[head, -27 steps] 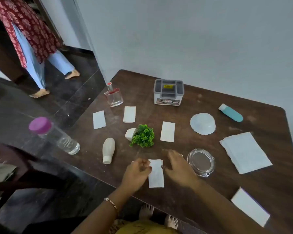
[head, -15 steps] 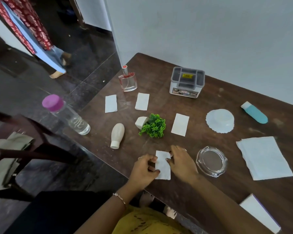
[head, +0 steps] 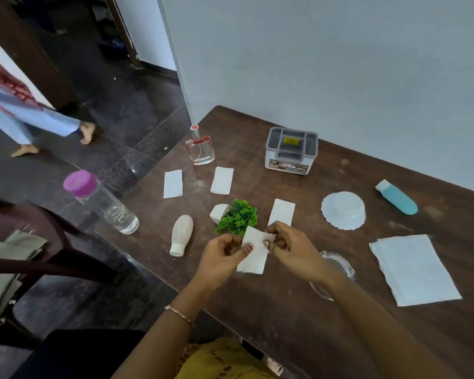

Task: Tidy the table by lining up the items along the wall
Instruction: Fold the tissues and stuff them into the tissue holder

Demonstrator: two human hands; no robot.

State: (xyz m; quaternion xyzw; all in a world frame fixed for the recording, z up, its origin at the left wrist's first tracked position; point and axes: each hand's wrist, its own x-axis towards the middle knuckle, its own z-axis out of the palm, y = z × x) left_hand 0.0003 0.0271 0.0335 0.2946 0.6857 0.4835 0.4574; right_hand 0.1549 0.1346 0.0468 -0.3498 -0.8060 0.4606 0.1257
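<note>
A small white tissue piece [head: 253, 255] is lifted off the dark wooden table [head: 285, 310], pinched on its left edge by my left hand [head: 222, 258] and at its top right corner by my right hand [head: 293, 250]. Behind it lie a toppled green plant in a white pot [head: 237, 216], a white bottle [head: 181, 233] on its side, and three more tissue pieces [head: 282, 212] [head: 222, 180] [head: 173, 183]. A perfume bottle [head: 200, 147] and a grey box [head: 291, 149] stand nearer the wall. A glass dish [head: 337, 269] is partly hidden by my right wrist.
An upturned white bowl [head: 343, 209], a teal tube [head: 397, 196] and a large white napkin stack [head: 413, 269] lie to the right. A clear bottle with a purple cap [head: 101, 205] leans at the table's left corner. A chair [head: 39, 258] stands left; a person [head: 25, 116] walks past.
Both hands have lifted the tissue piece off the table, where it lay flat before. The person on the left has walked farther away.
</note>
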